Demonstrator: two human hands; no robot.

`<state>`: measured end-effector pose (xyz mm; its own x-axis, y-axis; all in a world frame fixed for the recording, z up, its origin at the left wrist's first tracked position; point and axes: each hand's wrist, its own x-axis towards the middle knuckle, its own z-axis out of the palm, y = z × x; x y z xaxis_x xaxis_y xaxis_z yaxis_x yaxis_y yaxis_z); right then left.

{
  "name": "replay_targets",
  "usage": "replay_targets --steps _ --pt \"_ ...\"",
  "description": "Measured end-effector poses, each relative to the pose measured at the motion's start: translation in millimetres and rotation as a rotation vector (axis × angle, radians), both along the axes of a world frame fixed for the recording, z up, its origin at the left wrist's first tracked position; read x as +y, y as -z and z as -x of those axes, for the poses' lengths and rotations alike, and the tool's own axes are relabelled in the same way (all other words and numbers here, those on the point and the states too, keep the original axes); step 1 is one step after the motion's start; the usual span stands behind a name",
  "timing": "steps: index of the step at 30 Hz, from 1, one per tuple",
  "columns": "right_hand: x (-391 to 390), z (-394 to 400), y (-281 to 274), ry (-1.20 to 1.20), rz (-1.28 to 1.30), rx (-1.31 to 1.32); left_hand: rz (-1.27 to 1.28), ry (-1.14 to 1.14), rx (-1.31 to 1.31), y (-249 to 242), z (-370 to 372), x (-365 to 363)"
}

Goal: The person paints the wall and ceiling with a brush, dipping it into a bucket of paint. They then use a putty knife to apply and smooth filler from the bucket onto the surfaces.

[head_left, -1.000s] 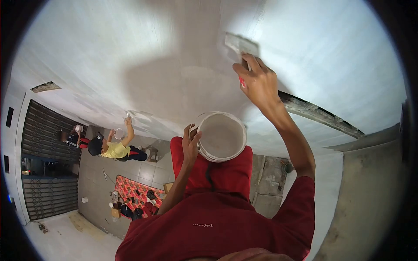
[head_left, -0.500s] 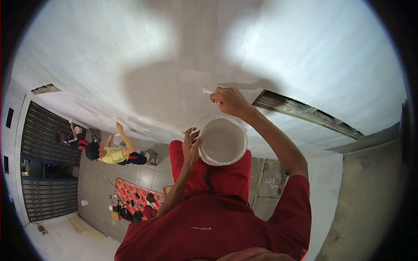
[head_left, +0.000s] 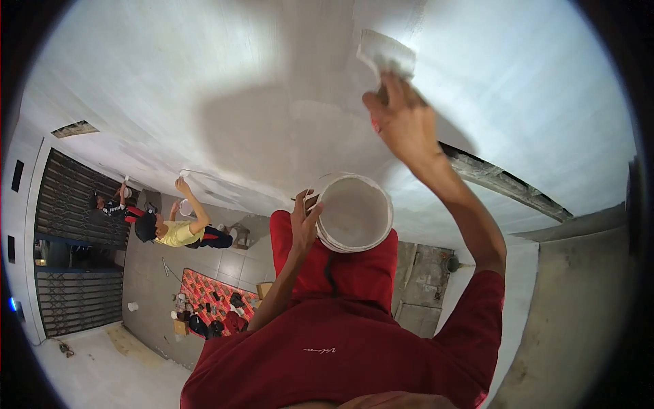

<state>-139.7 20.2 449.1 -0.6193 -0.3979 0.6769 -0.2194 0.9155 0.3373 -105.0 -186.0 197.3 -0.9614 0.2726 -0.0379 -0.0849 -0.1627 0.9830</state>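
We judge a spreading stroke: left hand (head_left: 305,221) clasps white round plastic bucket (head_left: 390,213); above it, right hand (head_left: 407,126) pinches pale flat scraper (head_left: 387,52). Next calls for even pressure.

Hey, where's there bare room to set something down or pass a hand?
Floor tiles look bare between the person in yellow and the patterned mat, and between that mat and the white container. A hand could probably pass between the bucket and your right hand. The mat is crowded with dark items.

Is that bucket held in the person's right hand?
No, the left hand holds the bucket, while the right hand grips a putty knife.
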Motion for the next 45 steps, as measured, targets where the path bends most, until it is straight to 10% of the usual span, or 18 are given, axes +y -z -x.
replay_targets --steps 10,13,24,37,45 --pt "45.9 14.8 161.7 -0.072 0.233 -0.633 0.021 -0.006 -0.014 15.2 3.2 2.4" --pt "49.6 15.9 130.5 -0.108 0.417 -0.826 0.01 -0.004 -0.004 11.7 1.5 2.7" --pt "46.2 -23.8 -45.1 -0.009 0.171 -0.047 0.002 -0.038 0.012 6.4 0.8 4.7" --pt "58.8 -1.1 146.4 -0.007 0.031 -0.511 -0.012 -0.026 -0.005 4.5 0.8 3.3" --pt "66.2 -0.8 40.1 0.052 0.193 -0.385 0.008 -0.036 0.012 -7.7 -3.5 4.8"
